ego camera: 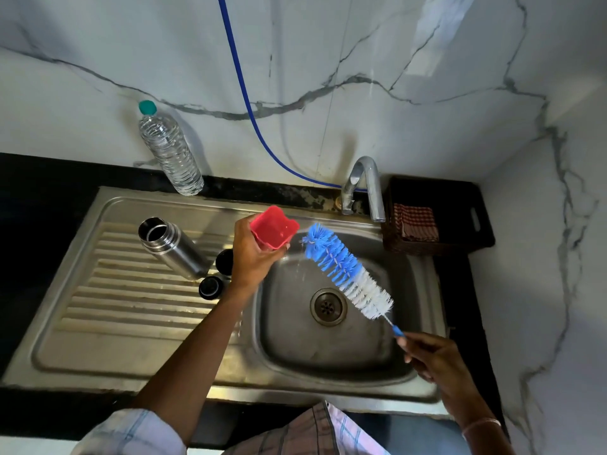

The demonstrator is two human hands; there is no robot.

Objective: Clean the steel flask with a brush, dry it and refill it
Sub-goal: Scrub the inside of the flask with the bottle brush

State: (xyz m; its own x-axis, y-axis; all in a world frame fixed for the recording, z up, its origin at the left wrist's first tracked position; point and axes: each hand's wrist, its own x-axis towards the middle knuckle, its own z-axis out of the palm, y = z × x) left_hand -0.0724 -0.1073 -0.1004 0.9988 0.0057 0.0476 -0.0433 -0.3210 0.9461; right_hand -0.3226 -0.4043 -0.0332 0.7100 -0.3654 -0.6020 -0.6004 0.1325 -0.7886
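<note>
We logged the steel flask (172,249) standing, mouth open, on the drainboard (108,290) just left of our left hand (251,259), its fingers round a red cup (274,226); our farther right hand (433,359) pinched the brush (345,270) handle.

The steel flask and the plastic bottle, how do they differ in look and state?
The steel flask is opaque metal; the plastic bottle is clear. The flask is open, without lid; the bottle wears a green cap. The flask stands on the drainboard; the bottle on the black counter behind. Both stand upright.
</note>
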